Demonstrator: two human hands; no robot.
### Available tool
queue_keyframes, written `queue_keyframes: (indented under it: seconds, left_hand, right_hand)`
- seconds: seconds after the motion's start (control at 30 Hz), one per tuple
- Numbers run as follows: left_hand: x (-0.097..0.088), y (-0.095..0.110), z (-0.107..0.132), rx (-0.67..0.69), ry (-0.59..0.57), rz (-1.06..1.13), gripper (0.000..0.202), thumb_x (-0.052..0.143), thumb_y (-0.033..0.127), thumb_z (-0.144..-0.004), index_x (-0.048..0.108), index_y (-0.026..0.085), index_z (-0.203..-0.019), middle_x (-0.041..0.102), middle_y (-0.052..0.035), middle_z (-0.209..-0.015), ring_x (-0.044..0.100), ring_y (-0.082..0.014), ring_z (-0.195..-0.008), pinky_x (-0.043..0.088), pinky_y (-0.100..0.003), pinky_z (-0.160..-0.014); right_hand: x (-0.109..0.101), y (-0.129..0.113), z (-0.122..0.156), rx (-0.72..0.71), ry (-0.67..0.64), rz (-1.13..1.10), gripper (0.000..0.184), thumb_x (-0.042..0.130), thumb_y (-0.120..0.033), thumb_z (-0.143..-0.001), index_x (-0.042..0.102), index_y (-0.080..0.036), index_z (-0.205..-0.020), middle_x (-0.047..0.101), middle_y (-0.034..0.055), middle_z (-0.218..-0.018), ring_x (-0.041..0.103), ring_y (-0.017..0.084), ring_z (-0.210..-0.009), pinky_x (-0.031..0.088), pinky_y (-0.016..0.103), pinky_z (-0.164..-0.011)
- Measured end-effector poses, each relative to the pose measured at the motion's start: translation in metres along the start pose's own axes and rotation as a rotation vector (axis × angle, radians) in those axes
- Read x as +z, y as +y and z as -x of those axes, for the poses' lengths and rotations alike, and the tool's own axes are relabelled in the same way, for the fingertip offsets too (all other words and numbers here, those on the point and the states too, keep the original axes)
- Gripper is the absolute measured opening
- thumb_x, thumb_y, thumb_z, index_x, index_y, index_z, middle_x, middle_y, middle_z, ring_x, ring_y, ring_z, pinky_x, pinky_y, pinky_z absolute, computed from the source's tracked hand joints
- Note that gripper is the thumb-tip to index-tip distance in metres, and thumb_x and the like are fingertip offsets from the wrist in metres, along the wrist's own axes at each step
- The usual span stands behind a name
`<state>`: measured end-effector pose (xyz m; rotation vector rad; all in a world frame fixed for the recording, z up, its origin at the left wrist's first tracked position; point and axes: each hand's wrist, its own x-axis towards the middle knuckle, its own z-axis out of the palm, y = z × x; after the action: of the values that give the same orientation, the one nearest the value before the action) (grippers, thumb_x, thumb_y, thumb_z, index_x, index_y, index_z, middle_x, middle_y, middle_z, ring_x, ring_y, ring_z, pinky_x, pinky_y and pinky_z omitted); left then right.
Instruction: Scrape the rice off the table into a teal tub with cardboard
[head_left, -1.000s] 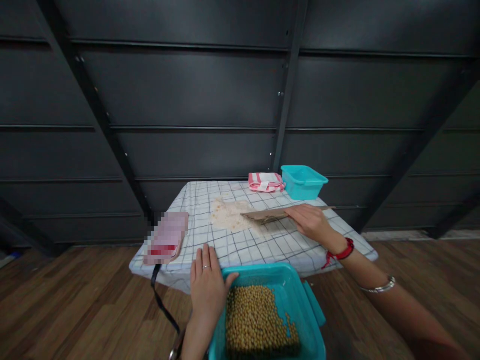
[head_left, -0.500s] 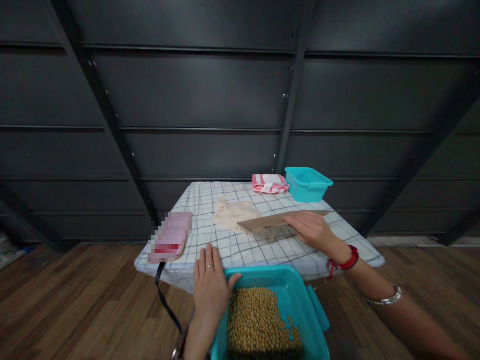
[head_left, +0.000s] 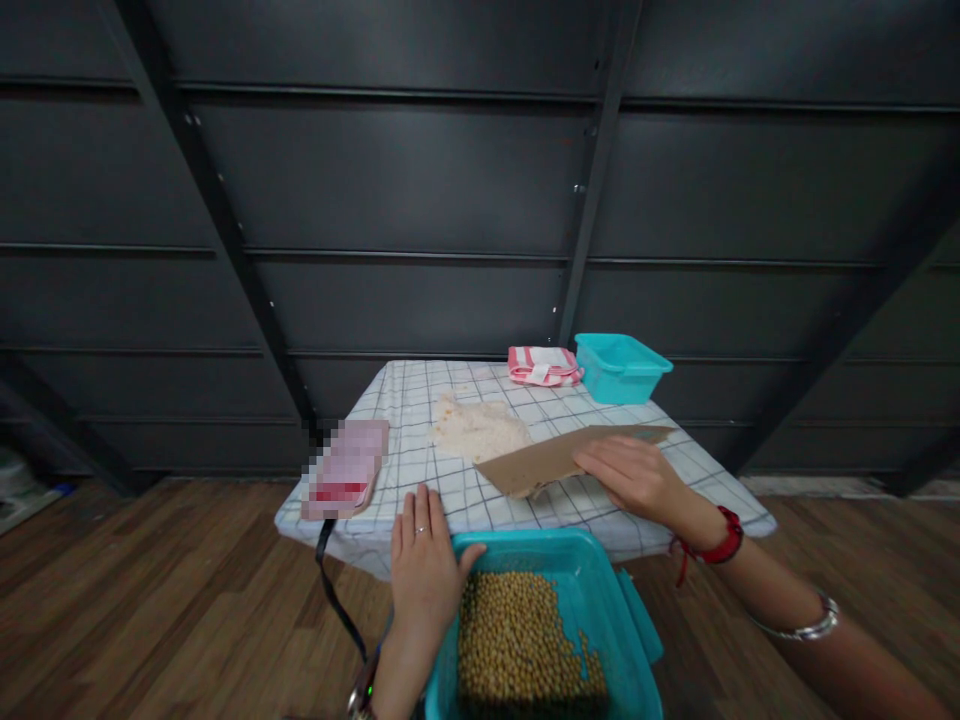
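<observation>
A dark panelled wall (head_left: 405, 180) rises behind everything, above a wooden floor (head_left: 195, 580). The tabletop (head_left: 405, 395) wears a white checked cloth. Before its near edge, hiding the middle of it, is a teal tub (head_left: 600, 590) partly filled with round tan beans (head_left: 517, 640). Toward the tabletop's right edge, a cardboard piece (head_left: 540, 460) slants down, gripped between the right hand's (head_left: 626, 475) closed fingers, which cover part of it. The left hand (head_left: 426, 570) lies flat over the near edge, fingers straight and holding nothing, thumb at the tub's rim. By the far right corner stands a teal basket (head_left: 619, 375). A pale powdery patch (head_left: 480, 425) spreads mid-table, the cardboard meeting its right side in view; whether they touch, I cannot tell. A pink flat object (head_left: 352, 455), partly blurred, occupies the near left corner. A folded striped towel (head_left: 544, 367) sits at the far edge, beside the basket.
</observation>
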<state>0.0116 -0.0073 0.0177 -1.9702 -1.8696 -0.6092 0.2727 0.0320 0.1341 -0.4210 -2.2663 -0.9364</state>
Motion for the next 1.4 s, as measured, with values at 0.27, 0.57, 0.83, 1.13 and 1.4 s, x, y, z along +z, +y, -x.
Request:
queue_keyframes:
  seconds: [0.27,0.57,0.83,1.13,1.4]
  left_hand:
    - [0.0,-0.001,0.0,0.011,-0.005,-0.005,0.071,0.041,0.056,-0.078,0.044,0.002,-0.124,0.045,-0.0238,-0.131,0.04,-0.035,-0.122,0.035,-0.049,-0.096]
    - [0.0,-0.001,0.0,0.018,0.002,-0.009,0.074,0.045,0.056,-0.076,0.044,-0.001,-0.124,0.046,-0.0248,-0.13,0.041,-0.0359,-0.12,0.037,-0.05,-0.095]
    - [0.002,-0.002,0.001,0.012,-0.001,-0.001,0.074,0.043,0.058,-0.077,0.044,0.002,-0.124,0.046,-0.0248,-0.13,0.04,-0.0352,-0.121,0.036,-0.05,-0.096]
    - [-0.001,-0.002,0.0,0.016,0.0,-0.006,0.076,0.044,0.06,-0.075,0.047,0.001,-0.122,0.049,-0.0234,-0.127,0.042,-0.0351,-0.12,0.037,-0.046,-0.096]
    - [0.0,-0.001,0.0,0.021,0.011,-0.024,0.077,0.041,0.061,-0.076,0.046,0.0,-0.122,0.048,-0.0241,-0.128,0.043,-0.0353,-0.119,0.037,-0.047,-0.095]
  right_hand:
    - [-0.006,-0.001,0.0,0.053,0.003,0.006,0.036,0.039,-0.001,-0.079,0.057,-0.016,-0.106,0.068,0.005,-0.079,0.063,0.015,-0.072,0.052,0.03,-0.064]
    - [0.019,0.0,-0.021,0.052,-0.028,-0.009,0.03,0.036,0.0,-0.08,0.061,-0.015,-0.088,0.067,0.005,-0.075,0.062,0.014,-0.069,0.052,0.029,-0.062]
    - [-0.001,-0.006,-0.01,0.019,-0.019,-0.004,0.03,0.035,0.0,-0.08,0.058,-0.014,-0.093,0.067,0.0055,-0.077,0.062,0.015,-0.071,0.052,0.03,-0.064]
    - [-0.018,-0.011,-0.002,0.008,-0.045,-0.016,0.026,0.041,0.001,-0.08,0.057,-0.012,-0.094,0.068,0.0077,-0.08,0.062,0.016,-0.075,0.052,0.029,-0.066]
    - [-0.001,-0.006,-0.02,0.051,-0.008,0.012,0.024,0.039,-0.002,-0.082,0.06,-0.013,-0.085,0.067,0.0063,-0.072,0.061,0.015,-0.067,0.051,0.028,-0.061]
